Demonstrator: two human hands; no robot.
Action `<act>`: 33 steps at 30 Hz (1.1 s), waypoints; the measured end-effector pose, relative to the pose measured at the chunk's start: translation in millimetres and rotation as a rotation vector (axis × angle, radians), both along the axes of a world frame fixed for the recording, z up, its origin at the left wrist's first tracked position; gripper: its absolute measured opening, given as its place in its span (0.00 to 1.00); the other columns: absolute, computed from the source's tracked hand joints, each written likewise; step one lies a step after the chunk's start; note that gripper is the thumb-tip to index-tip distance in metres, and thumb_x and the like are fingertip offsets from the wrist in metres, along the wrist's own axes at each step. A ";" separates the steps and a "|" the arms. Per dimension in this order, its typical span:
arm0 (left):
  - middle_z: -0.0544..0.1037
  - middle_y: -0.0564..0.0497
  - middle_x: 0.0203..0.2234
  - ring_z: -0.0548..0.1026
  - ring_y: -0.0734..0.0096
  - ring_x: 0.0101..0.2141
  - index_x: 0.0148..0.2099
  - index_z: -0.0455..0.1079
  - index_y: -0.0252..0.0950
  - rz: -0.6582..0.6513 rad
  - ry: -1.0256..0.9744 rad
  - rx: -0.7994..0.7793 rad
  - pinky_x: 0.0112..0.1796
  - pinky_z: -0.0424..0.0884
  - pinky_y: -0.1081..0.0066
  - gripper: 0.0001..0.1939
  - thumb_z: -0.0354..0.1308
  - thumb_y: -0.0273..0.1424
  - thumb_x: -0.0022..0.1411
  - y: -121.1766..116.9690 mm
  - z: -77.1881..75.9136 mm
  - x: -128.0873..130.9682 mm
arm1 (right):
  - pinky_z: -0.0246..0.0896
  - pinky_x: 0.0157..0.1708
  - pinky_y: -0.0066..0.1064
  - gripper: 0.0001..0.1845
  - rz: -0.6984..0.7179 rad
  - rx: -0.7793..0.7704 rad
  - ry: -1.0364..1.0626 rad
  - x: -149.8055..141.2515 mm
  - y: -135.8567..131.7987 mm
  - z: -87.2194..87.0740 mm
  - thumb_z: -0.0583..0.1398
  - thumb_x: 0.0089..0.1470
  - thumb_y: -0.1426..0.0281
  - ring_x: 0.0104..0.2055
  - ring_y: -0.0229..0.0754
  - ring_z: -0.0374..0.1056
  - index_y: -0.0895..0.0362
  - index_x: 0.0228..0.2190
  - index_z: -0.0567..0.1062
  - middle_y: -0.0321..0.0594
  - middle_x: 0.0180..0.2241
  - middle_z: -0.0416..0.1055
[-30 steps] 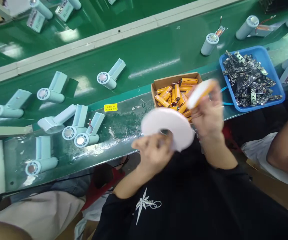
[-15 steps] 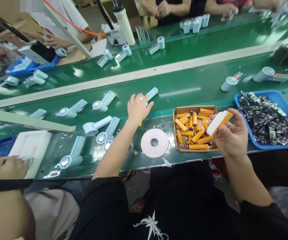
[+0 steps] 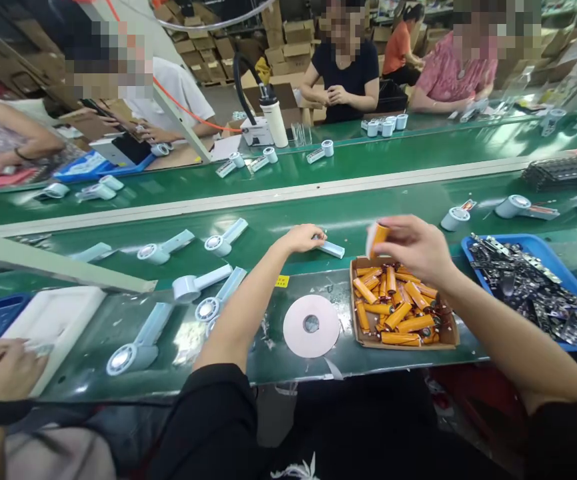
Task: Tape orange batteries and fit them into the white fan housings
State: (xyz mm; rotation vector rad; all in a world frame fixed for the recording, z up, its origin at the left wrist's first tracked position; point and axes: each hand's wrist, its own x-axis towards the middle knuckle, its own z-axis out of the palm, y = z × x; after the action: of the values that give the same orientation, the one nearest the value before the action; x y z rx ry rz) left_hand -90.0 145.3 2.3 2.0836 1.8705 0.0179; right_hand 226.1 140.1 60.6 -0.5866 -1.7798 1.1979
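My left hand (image 3: pixel 304 238) is closed over the head end of a light-blue handheld fan (image 3: pixel 333 249) on the green belt, and the handle sticks out to the right. My fingers hide most of that head. My right hand (image 3: pixel 415 248) pinches an orange battery (image 3: pixel 380 237) with a white strip along one side, held just above a cardboard box (image 3: pixel 449 328). Several orange batteries (image 3: pixel 397 316) lie loose in the box. A roll of pale tape (image 3: pixel 311 341) lies flat to the left of the box.
A blue tray (image 3: pixel 575 263) of dark circuit boards stands at the right. Several fans (image 3: pixel 154 252) lie to the left, near a white foam tray (image 3: pixel 75 301) and a co-worker's hand (image 3: pixel 5 367). A metal post (image 3: pixel 63 260) slants across the left. Other people sit beyond the belt.
My right hand has moved left and turned, bringing the battery over the box's far edge. My left hand has shifted right with the fan. The view has tilted up.
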 end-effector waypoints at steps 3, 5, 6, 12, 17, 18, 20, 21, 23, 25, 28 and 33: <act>0.84 0.47 0.59 0.81 0.58 0.57 0.57 0.78 0.43 0.116 -0.016 0.044 0.53 0.72 0.67 0.17 0.50 0.38 0.79 -5.4 -3.5 1.7 | 0.82 0.49 0.40 0.22 0.114 0.006 -0.343 -62.1 39.3 -12.7 0.74 0.55 0.72 0.38 0.44 0.85 0.56 0.52 0.83 0.39 0.36 0.87; 0.84 0.45 0.59 0.80 0.54 0.59 0.58 0.77 0.42 0.161 -0.017 0.062 0.54 0.71 0.66 0.16 0.50 0.38 0.79 -6.1 -8.0 4.9 | 0.80 0.50 0.38 0.22 0.142 0.053 -0.562 -91.8 52.4 -26.5 0.71 0.58 0.74 0.39 0.44 0.85 0.56 0.54 0.82 0.39 0.38 0.87; 0.84 0.45 0.59 0.80 0.53 0.59 0.58 0.76 0.43 0.169 -0.019 0.065 0.54 0.71 0.65 0.15 0.51 0.38 0.79 -5.4 -10.0 6.7 | 0.79 0.50 0.37 0.22 0.137 0.100 -0.660 -101.6 55.4 -32.7 0.70 0.59 0.74 0.42 0.45 0.85 0.55 0.55 0.82 0.39 0.39 0.87; 0.84 0.44 0.57 0.80 0.52 0.59 0.56 0.76 0.43 0.153 -0.050 0.077 0.55 0.71 0.63 0.12 0.53 0.35 0.78 3.0 -14.1 14.7 | 0.72 0.52 0.37 0.24 0.066 0.449 -1.076 -111.7 54.2 -43.5 0.65 0.69 0.66 0.53 0.54 0.82 0.52 0.63 0.78 0.45 0.48 0.87; 0.84 0.42 0.58 0.81 0.52 0.58 0.57 0.77 0.41 0.181 -0.075 0.098 0.56 0.72 0.63 0.14 0.52 0.38 0.80 4.2 -10.4 24.6 | 0.71 0.52 0.38 0.27 0.155 0.546 -1.243 -104.5 54.7 -43.7 0.63 0.69 0.69 0.52 0.57 0.82 0.51 0.66 0.76 0.51 0.54 0.85; 0.84 0.43 0.58 0.81 0.53 0.58 0.57 0.77 0.42 0.189 -0.079 0.101 0.55 0.72 0.63 0.15 0.52 0.39 0.80 4.5 -9.7 27.0 | 0.72 0.51 0.39 0.26 0.166 0.534 -1.257 -103.9 55.4 -44.9 0.62 0.69 0.69 0.51 0.57 0.82 0.51 0.66 0.76 0.51 0.53 0.85; 0.84 0.45 0.58 0.81 0.55 0.58 0.59 0.77 0.43 0.207 -0.087 0.107 0.55 0.72 0.65 0.16 0.51 0.39 0.81 5.6 -8.6 32.0 | 0.73 0.50 0.40 0.21 0.178 0.509 -1.247 -103.8 56.0 -46.4 0.61 0.71 0.68 0.47 0.56 0.83 0.54 0.61 0.80 0.52 0.49 0.85; 0.85 0.45 0.58 0.81 0.55 0.58 0.59 0.77 0.44 0.215 -0.088 0.108 0.55 0.72 0.65 0.16 0.51 0.39 0.81 6.4 -8.1 34.7 | 0.74 0.50 0.41 0.18 0.185 0.503 -1.227 -104.3 55.3 -46.0 0.61 0.72 0.66 0.46 0.55 0.82 0.56 0.58 0.81 0.52 0.47 0.85; 0.85 0.44 0.57 0.82 0.55 0.58 0.59 0.78 0.43 0.230 -0.089 0.110 0.55 0.73 0.64 0.16 0.51 0.39 0.81 8.5 -6.1 40.2 | 0.76 0.51 0.44 0.16 0.192 0.499 -1.163 -105.0 51.3 -41.7 0.64 0.72 0.63 0.47 0.52 0.81 0.58 0.54 0.82 0.51 0.48 0.84; 0.85 0.41 0.56 0.82 0.52 0.57 0.59 0.78 0.42 0.245 -0.086 0.112 0.55 0.74 0.62 0.17 0.50 0.37 0.81 10.1 -1.7 45.7 | 0.78 0.53 0.47 0.19 0.184 0.486 -1.068 -103.1 44.0 -33.0 0.65 0.71 0.59 0.51 0.50 0.79 0.58 0.56 0.80 0.48 0.53 0.80; 0.83 0.34 0.57 0.82 0.49 0.57 0.64 0.75 0.38 0.271 -0.080 0.133 0.57 0.74 0.57 0.19 0.48 0.33 0.81 1.4 8.8 52.2 | 0.78 0.56 0.49 0.22 0.147 0.448 -0.909 -87.9 30.9 -15.6 0.66 0.71 0.57 0.57 0.51 0.76 0.56 0.59 0.77 0.47 0.60 0.76; 0.72 0.36 0.72 0.64 0.50 0.74 0.72 0.67 0.37 0.167 -0.102 0.245 0.74 0.59 0.51 0.26 0.58 0.35 0.76 -106.2 6.0 52.9 | 0.79 0.55 0.48 0.21 0.086 0.347 -0.741 -10.2 3.8 10.3 0.66 0.71 0.58 0.55 0.49 0.77 0.57 0.58 0.78 0.48 0.59 0.77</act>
State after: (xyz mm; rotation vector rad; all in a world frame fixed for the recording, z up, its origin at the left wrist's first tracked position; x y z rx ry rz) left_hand -37.1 39.2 8.3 2.0259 2.0608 0.4050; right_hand 216.0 143.9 70.9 -0.8145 -2.5849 0.7255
